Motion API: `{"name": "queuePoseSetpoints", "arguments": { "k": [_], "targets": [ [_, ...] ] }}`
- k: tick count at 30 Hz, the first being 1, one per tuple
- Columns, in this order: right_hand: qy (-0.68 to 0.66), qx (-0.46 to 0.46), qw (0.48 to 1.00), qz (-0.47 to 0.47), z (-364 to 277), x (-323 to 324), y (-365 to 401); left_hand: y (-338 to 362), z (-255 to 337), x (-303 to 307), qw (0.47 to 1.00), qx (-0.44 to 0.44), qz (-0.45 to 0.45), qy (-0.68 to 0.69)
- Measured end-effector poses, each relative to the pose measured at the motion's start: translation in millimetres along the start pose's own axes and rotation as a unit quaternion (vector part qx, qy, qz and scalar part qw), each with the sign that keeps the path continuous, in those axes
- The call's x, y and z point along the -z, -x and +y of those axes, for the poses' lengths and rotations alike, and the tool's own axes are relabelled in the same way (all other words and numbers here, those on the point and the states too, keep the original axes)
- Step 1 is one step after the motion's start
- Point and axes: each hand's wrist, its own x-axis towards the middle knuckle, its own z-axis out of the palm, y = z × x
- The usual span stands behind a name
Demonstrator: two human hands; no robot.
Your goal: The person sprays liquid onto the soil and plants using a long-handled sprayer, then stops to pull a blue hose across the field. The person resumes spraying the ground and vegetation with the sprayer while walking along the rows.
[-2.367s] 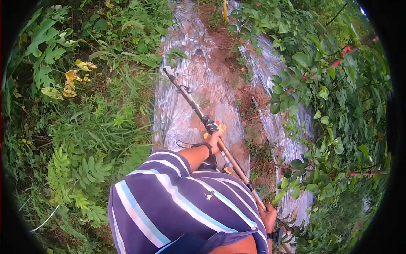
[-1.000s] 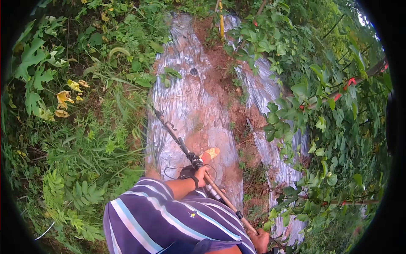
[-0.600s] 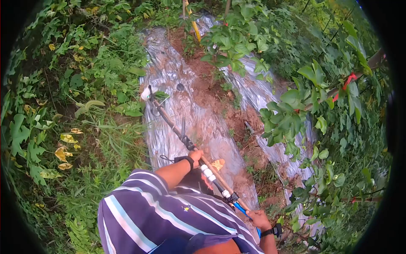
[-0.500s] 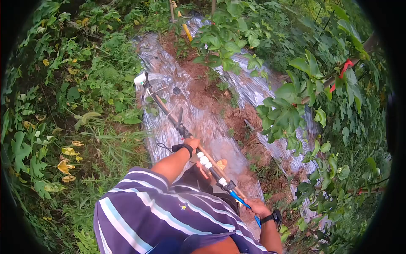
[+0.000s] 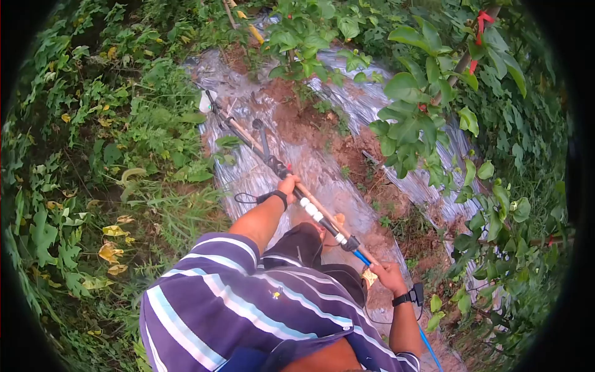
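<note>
A long pole point(image 5: 322, 201) runs diagonally across the path, made of a wooden rod bound with black ties to a dark tube with white fittings point(image 5: 311, 209). A white head point(image 5: 205, 102) sits at its far upper-left end. My left hand point(image 5: 289, 187) is wrapped round the pole near its middle, just above the white fittings. Lower right, my right hand point(image 5: 388, 276) closes round the near end, where a blue hose point(image 5: 361, 255) meets the tube. The hose shows again below my right forearm. Both wrists carry black straps.
Silvery plastic sheeting point(image 5: 238, 164) covers strips of ground beside bare reddish soil point(image 5: 297, 127). Dense weeds point(image 5: 155, 155) grow on the left. A leafy branch point(image 5: 409, 118) with a red ribbon point(image 5: 481, 31) reaches in from the right. A yellow pole point(image 5: 255, 32) stands at the top.
Both hands and the pole have shifted slightly right in view; my right hand is also higher. The leafy branch appears further left and higher. Both hands keep their grip.
</note>
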Motion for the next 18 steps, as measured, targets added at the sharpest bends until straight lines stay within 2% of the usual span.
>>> {"name": "queuePoseSetpoints", "arguments": {
  "k": [1,2,4,8,10,11,13,14,15,18],
  "targets": [
    [0.093,-0.026,0.995,0.034,-32,11,24,5,-17,3,0.999,0.014,-0.034,0.019],
    [0.1,-0.023,0.994,0.035,-35,17,41,10,-35,6,0.997,0.028,-0.067,0.038],
    [0.271,-0.001,0.954,0.131,-25,24,83,40,-68,0,0.994,0.049,-0.083,0.059],
    [0.311,0.003,0.939,0.15,-24,51,153,95,-126,-3,0.988,0.064,-0.094,0.1],
    [0.313,0.005,0.936,0.159,-25,59,180,156,-133,-20,0.983,0.13,-0.039,0.126],
    [0.317,0.015,0.935,0.159,-16,65,191,162,-143,-19,0.983,0.124,-0.04,0.13],
    [0.305,0.038,0.938,0.157,2,72,208,169,-163,-9,0.983,0.098,-0.113,0.11],
    [0.293,0.052,0.942,0.153,2,74,214,165,-171,-3,0.983,0.09,-0.113,0.116],
    [0.26,0.027,0.955,0.138,1,76,221,161,-178,4,0.983,0.087,-0.121,0.108],
    [0.237,0.03,0.961,0.141,7,74,233,158,-193,18,0.976,0.069,-0.151,0.139]
  ]
}}
